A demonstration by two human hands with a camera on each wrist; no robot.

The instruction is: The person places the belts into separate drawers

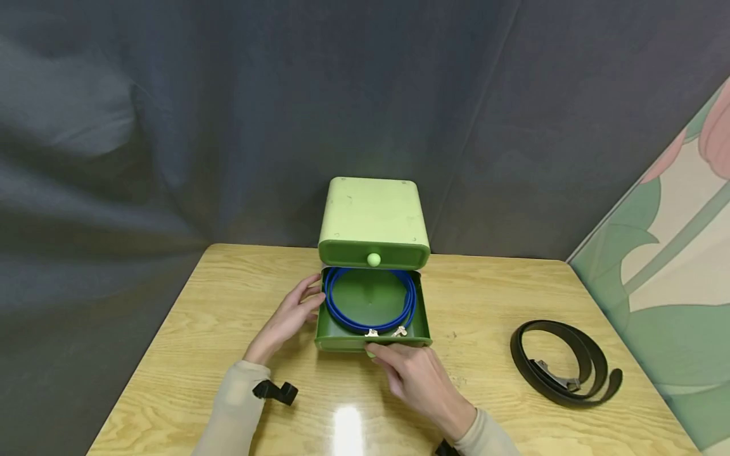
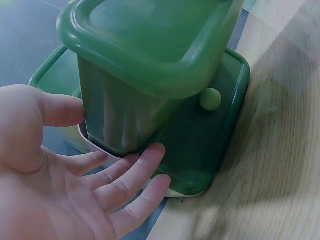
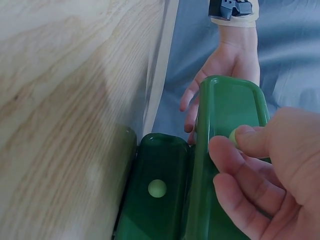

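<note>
A small cabinet [image 1: 373, 209], pale green on top with dark green drawer fronts, has its middle drawer [image 1: 373, 346] pulled out. Inside lies a coiled blue strap or cord [image 1: 412, 303] with metal pieces at its ends. My right hand [image 1: 419, 380] pinches the round knob [image 3: 233, 136] of that drawer between thumb and fingers. My left hand [image 1: 289, 316] is at the drawer's left side, fingers spread and loosely bent, thumb touching or very near the wall [image 2: 120, 112]. Above, the top drawer's knob [image 1: 373, 259] shows; a lower knob [image 3: 157, 188] appears in the right wrist view.
On the wooden table [image 1: 239, 285] to the right lies a coiled black belt [image 1: 593, 354] with a metal buckle. A dark curtain [image 1: 274, 114] hangs behind the cabinet. Floral fabric [image 1: 673, 278] borders the table's right side.
</note>
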